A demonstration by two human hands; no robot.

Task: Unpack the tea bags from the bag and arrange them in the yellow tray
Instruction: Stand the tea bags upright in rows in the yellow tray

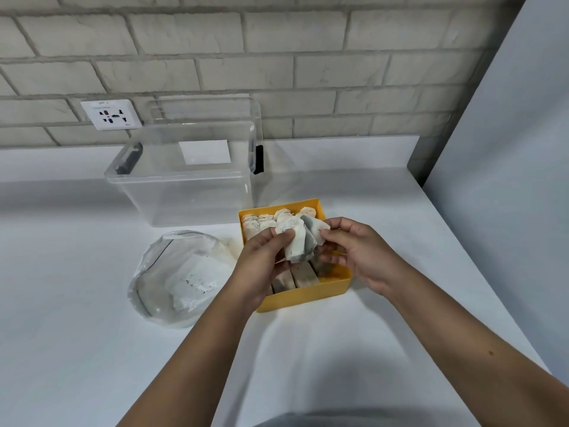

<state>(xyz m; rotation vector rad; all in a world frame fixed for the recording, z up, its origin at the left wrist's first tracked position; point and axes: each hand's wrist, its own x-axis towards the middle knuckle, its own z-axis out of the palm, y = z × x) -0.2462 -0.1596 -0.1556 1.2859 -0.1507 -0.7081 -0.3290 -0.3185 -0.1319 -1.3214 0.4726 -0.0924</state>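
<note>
A yellow tray (308, 295) sits on the white counter, with rows of tea bags (257, 224) standing inside it. Both hands hover over the tray's middle. My left hand (261, 263) grips a small bunch of white tea bags (297, 245) from the left. From the right, my right hand (354, 251) pinches the outermost bag of that bunch. Left of the tray lies a crumpled clear plastic bag (181, 278) with more white tea bags inside.
A large clear plastic storage box (184, 186) with black latches stands behind the tray and the bag. A wall socket (111, 114) is on the brick wall. The counter's right edge runs beside a pale wall panel (508, 180).
</note>
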